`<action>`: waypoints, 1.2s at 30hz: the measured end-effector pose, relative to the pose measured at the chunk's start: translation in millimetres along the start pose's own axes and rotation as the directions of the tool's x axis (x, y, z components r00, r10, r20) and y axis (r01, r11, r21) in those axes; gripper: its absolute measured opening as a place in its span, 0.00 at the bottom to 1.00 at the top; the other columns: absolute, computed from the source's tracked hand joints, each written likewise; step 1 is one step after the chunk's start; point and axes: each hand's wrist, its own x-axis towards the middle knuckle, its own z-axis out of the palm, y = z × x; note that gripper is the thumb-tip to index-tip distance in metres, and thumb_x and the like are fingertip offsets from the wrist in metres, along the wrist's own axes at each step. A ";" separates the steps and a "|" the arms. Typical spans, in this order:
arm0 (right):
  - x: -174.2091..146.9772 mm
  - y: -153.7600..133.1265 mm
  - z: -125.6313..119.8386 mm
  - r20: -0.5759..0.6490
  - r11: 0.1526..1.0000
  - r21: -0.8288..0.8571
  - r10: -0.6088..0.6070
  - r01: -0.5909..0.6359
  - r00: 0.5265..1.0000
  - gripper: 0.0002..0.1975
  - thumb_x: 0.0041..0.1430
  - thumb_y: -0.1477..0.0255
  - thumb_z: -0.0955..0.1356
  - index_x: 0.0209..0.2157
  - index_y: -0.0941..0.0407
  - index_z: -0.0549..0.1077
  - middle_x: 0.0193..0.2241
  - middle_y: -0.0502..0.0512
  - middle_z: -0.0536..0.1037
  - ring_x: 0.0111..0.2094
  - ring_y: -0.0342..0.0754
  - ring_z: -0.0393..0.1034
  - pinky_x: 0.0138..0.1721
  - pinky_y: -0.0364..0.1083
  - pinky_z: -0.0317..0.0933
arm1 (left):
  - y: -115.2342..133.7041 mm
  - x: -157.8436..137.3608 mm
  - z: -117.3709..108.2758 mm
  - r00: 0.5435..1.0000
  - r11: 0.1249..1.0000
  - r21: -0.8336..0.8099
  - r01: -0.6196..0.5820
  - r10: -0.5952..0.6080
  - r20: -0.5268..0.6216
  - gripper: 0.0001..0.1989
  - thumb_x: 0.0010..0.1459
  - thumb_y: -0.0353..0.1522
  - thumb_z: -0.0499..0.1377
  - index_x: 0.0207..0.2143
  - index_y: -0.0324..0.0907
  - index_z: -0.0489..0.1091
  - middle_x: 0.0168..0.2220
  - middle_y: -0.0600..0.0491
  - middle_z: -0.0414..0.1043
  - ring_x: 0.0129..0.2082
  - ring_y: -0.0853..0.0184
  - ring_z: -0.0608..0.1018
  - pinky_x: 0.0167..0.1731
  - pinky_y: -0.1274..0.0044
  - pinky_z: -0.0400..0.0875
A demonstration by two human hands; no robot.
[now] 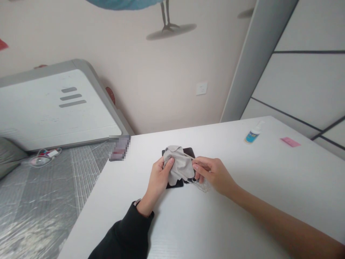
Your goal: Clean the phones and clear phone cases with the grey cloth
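Observation:
In the head view, my left hand is closed on a crumpled light grey cloth, its thumb pressed on top. My right hand pinches a thin white cord that runs to the cloth's upper right edge. More of what looks like the same cord hangs in a pale tangle below the right fingers. Beneath the cloth lie flat black phone-like objects on the white table. Cloth and hands hide most of them.
A small white pump bottle with a blue label stands at the right rear. Beyond it lies a pink slip. A blurred-out flat item rests at the table's far left corner. Left of the table is a plastic-covered mattress.

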 end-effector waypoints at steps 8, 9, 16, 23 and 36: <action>-7.2 -0.4 12.4 -0.136 0.999 0.027 -0.029 0.033 0.990 0.14 0.65 0.61 0.63 0.31 0.55 0.72 0.20 0.48 0.73 0.21 0.45 0.70 0.26 0.43 0.63 | -6.4 -1.7 2.3 0.993 0.945 -0.316 0.089 -0.059 0.103 0.23 0.55 0.42 0.68 0.49 0.40 0.74 0.43 0.48 0.80 0.43 0.62 0.78 0.42 0.76 0.71; -8.7 -0.9 13.7 -0.142 0.999 0.011 -0.044 0.046 0.989 0.15 0.65 0.61 0.63 0.31 0.55 0.72 0.20 0.47 0.73 0.21 0.45 0.70 0.26 0.43 0.63 | -5.5 -2.8 3.0 0.988 0.925 -0.360 0.124 -0.080 0.132 0.23 0.53 0.42 0.69 0.48 0.40 0.74 0.42 0.48 0.80 0.40 0.63 0.78 0.41 0.76 0.71; -16.9 2.3 19.4 -0.200 0.978 -0.168 -0.160 0.127 0.967 0.14 0.67 0.63 0.62 0.33 0.55 0.73 0.26 0.51 0.78 0.23 0.46 0.72 0.27 0.44 0.62 | 0.9 -9.7 9.2 0.960 0.855 -0.456 0.249 -0.154 0.235 0.20 0.46 0.42 0.74 0.36 0.38 0.77 0.33 0.51 0.80 0.29 0.69 0.75 0.33 0.78 0.70; -12.4 -2.0 14.1 -0.148 0.974 -0.182 -0.160 0.132 0.976 0.12 0.67 0.64 0.62 0.33 0.54 0.72 0.22 0.50 0.77 0.23 0.47 0.72 0.28 0.44 0.62 | -5.2 -6.2 9.8 0.974 0.903 -0.377 0.207 -0.153 0.169 0.22 0.47 0.47 0.72 0.32 0.37 0.76 0.31 0.51 0.79 0.27 0.69 0.74 0.32 0.77 0.69; -13.2 -5.0 15.0 -0.153 0.982 -0.133 -0.154 0.134 0.976 0.13 0.67 0.64 0.62 0.34 0.54 0.74 0.22 0.50 0.76 0.23 0.46 0.73 0.27 0.44 0.64 | -14.1 -5.8 7.2 0.997 0.989 -0.133 -0.064 0.057 -0.057 0.23 0.62 0.50 0.59 0.47 0.41 0.76 0.44 0.49 0.79 0.44 0.61 0.77 0.47 0.73 0.69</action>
